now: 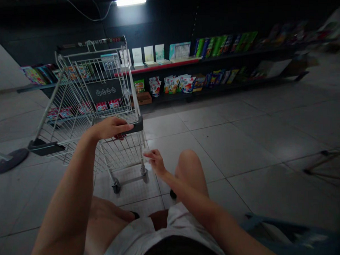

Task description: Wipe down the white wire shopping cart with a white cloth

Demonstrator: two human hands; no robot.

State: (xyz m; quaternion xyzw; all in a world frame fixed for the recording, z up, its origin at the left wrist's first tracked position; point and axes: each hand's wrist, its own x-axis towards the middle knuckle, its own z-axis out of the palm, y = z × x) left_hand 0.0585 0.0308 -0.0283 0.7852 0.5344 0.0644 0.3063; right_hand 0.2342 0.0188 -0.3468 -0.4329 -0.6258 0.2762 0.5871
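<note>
L hand (110,128) was on the grey handle (137,126) of a wire shopping cart (85,90) at 12 o'clock, grip closed over it w/ fingers pressed together. R hand (156,162) was just beside the cart's wire side, approx 12 o'clock, grip loosely spread, can't tell if touching. Shelves (209,62) w/ books (211,46) & snack packs (176,84) ran along the dark wall (154,19) at 1 o'clock, tiled floor (230,147) underneath.
</note>
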